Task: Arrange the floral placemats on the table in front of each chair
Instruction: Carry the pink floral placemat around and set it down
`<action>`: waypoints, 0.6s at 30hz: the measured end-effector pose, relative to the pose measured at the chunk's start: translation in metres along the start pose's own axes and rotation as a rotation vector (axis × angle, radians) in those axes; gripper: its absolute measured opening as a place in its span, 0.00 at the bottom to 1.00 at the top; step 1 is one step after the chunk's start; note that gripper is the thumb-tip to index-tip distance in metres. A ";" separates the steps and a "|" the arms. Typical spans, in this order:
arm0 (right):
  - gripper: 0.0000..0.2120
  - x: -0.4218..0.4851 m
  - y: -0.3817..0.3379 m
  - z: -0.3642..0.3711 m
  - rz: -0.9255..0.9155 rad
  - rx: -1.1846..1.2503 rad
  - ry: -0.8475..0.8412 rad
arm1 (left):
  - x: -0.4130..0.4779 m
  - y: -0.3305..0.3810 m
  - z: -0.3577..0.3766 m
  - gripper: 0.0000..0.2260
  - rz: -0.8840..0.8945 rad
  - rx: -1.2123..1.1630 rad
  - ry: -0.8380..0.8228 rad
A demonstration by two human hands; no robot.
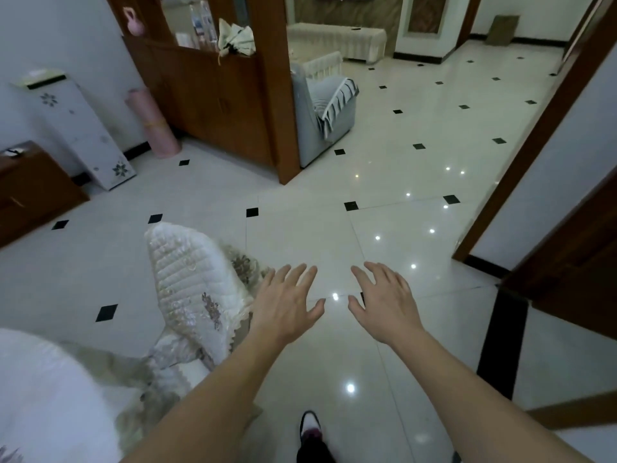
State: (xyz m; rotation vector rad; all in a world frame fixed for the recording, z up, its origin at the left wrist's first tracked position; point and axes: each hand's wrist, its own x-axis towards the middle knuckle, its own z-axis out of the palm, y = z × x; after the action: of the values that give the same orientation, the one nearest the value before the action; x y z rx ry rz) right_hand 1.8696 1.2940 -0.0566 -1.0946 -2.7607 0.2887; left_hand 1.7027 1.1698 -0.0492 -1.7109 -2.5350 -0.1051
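My left hand (288,302) and my right hand (384,300) reach forward over the tiled floor, palms down, fingers spread, holding nothing. A chair (193,289) with a white quilted cover embroidered with flowers stands just left of my left hand. At the bottom left is the blurred white edge of a cloth-covered table (43,396). No placemat shows in view.
A wooden partition cabinet (213,95) stands ahead on the left, a grey sofa (324,108) behind it. A pink roll (155,125), a white floral cabinet (83,128) and a brown cabinet (30,192) line the left wall. A wooden door frame (534,142) is at the right.
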 end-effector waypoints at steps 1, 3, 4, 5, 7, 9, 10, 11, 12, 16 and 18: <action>0.27 0.010 0.005 0.001 0.001 0.005 -0.003 | 0.011 -0.001 0.003 0.31 -0.001 0.001 -0.005; 0.27 0.032 0.015 0.004 0.001 0.002 -0.009 | 0.036 -0.004 0.012 0.31 -0.004 0.002 -0.020; 0.27 0.046 0.021 0.006 -0.001 -0.005 -0.014 | 0.050 -0.007 0.017 0.31 -0.005 0.002 -0.024; 0.27 0.060 0.026 0.008 -0.002 -0.010 -0.018 | 0.064 -0.010 0.021 0.31 -0.006 0.001 -0.027; 0.27 0.093 0.036 0.012 -0.005 -0.021 -0.028 | 0.095 -0.019 0.030 0.30 -0.010 -0.002 -0.023; 0.27 0.133 0.044 0.014 -0.007 -0.033 -0.038 | 0.132 -0.030 0.038 0.30 -0.022 -0.019 -0.009; 0.27 0.154 0.047 0.015 -0.007 -0.037 -0.038 | 0.153 -0.038 0.041 0.30 -0.031 -0.027 0.002; 0.27 0.176 0.050 0.016 -0.010 -0.043 -0.038 | 0.173 -0.046 0.044 0.30 -0.041 -0.029 0.010; 0.27 0.198 0.052 0.015 -0.016 -0.052 -0.042 | 0.194 -0.056 0.046 0.29 -0.051 -0.027 0.013; 0.27 0.283 0.052 0.015 -0.049 -0.079 -0.054 | 0.265 -0.091 0.049 0.30 -0.090 -0.044 0.012; 0.27 0.323 0.047 0.015 -0.067 -0.081 -0.043 | 0.295 -0.106 0.049 0.29 -0.113 -0.046 0.023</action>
State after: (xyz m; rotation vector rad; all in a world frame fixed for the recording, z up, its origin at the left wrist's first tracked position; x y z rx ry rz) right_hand 1.6649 1.5490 -0.0578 -1.0234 -2.8634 0.1951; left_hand 1.4928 1.4069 -0.0683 -1.5709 -2.6314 -0.1912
